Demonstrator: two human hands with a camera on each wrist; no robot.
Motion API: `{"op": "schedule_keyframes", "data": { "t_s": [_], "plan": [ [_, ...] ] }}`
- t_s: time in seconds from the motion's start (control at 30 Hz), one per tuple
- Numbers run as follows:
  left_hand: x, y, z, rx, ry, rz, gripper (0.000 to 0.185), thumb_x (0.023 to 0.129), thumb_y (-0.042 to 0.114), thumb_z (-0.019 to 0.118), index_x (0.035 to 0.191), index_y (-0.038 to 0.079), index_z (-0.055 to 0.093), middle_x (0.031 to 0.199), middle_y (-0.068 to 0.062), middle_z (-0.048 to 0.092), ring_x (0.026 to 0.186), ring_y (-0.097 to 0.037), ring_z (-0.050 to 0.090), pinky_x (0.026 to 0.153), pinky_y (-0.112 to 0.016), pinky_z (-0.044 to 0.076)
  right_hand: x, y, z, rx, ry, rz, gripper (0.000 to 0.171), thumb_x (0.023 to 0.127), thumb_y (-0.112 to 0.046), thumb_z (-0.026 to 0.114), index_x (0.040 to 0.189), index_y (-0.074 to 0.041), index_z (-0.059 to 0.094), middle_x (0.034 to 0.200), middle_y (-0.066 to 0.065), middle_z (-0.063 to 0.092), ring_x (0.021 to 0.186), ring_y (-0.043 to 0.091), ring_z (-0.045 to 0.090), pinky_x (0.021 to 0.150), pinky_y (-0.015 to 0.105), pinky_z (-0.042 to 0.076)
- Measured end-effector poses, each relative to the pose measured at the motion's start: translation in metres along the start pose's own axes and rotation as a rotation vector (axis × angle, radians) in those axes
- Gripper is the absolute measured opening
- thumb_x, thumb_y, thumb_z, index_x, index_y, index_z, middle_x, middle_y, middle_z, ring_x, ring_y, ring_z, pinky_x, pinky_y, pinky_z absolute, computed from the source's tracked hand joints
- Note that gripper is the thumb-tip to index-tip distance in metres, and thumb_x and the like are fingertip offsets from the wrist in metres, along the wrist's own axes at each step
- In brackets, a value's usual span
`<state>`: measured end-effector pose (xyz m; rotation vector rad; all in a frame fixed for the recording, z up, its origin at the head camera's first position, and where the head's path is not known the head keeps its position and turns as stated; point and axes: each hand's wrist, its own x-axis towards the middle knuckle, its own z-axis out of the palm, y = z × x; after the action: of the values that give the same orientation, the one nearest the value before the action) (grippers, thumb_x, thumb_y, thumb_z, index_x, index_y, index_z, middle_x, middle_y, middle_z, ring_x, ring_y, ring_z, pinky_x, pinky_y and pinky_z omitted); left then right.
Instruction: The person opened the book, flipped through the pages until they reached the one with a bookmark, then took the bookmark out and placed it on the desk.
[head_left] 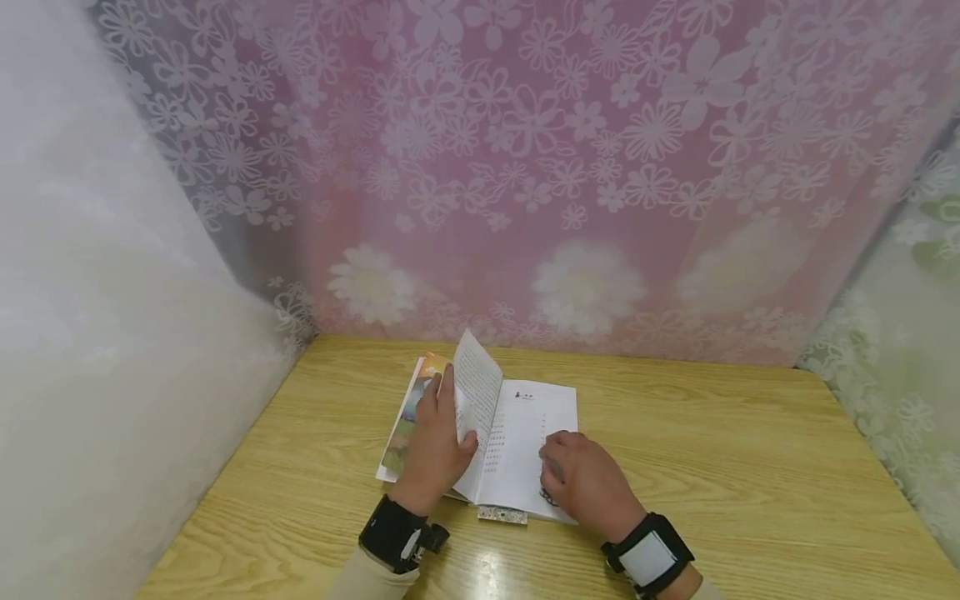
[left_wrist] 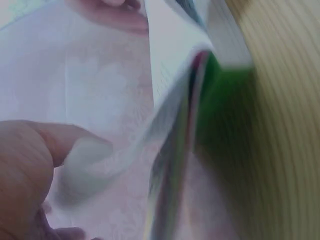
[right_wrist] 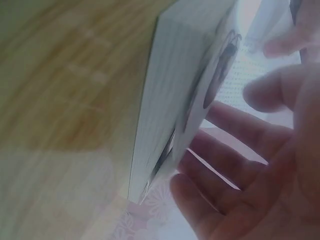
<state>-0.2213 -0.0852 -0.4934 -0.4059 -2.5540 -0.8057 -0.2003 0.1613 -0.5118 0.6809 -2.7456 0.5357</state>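
Note:
An open book (head_left: 528, 417) lies on the table with printed pages facing up. My left hand (head_left: 435, 446) is at its left side, holding a raised page (head_left: 477, 379) with the thumb on one face and fingers behind it. In the left wrist view, that page (left_wrist: 87, 172) bends beside the thumb and is blurred. My right hand (head_left: 588, 483) rests at the right page's lower outer edge, fingers loosely bent. The right wrist view shows its fingers (right_wrist: 230, 165) spread beside the page edges, pinching nothing. A dark printed picture (right_wrist: 222, 75) shows on the page there.
Beneath the book is a yellow wood-grain table (head_left: 712, 450). A colourful picture page or cover (head_left: 405, 433) shows left of the raised page. A patterned strip (head_left: 502, 515) sticks out below the book. Behind hangs a pink floral curtain (head_left: 480, 183).

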Motion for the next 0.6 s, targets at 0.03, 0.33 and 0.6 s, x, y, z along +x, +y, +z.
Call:
{"op": "schedule_keyframes", "data": {
  "t_s": [0.03,0.33,0.6],
  "plan": [
    [-0.001,-0.004,-0.002,0.014,-0.006,0.024,0.097,0.086,0.007,0.077,0.163,0.000,0.019,0.158,-0.036,0.029,0.141,-0.055,0.038,0.098,-0.060,0.050,0.000,0.000,0.000,0.001,-0.012,0.004,0.013,0.093,-0.016,0.072,0.103,-0.010,0.078,0.114,0.010,0.073,0.110,0.026,0.069,0.094,0.044,0.058],
    [-0.007,-0.029,-0.016,0.181,-0.100,0.238,0.018,0.092,0.002,0.059,0.091,0.013,0.074,0.097,-0.007,0.076,0.109,-0.033,0.069,0.112,-0.067,0.036,-0.002,-0.002,0.000,0.006,-0.061,0.015,0.016,0.093,-0.017,0.073,0.105,-0.008,0.078,0.117,0.013,0.073,0.114,0.028,0.068,0.096,0.044,0.057],
    [-0.012,-0.028,-0.020,0.199,-0.325,-0.020,0.035,0.092,0.043,0.076,0.097,0.009,0.076,0.081,0.000,0.065,0.080,-0.021,0.064,0.102,-0.063,0.043,-0.002,-0.003,-0.001,0.010,-0.055,0.018,0.018,0.093,-0.018,0.073,0.107,-0.008,0.079,0.118,0.012,0.073,0.114,0.027,0.068,0.096,0.044,0.057]
  ]
}}
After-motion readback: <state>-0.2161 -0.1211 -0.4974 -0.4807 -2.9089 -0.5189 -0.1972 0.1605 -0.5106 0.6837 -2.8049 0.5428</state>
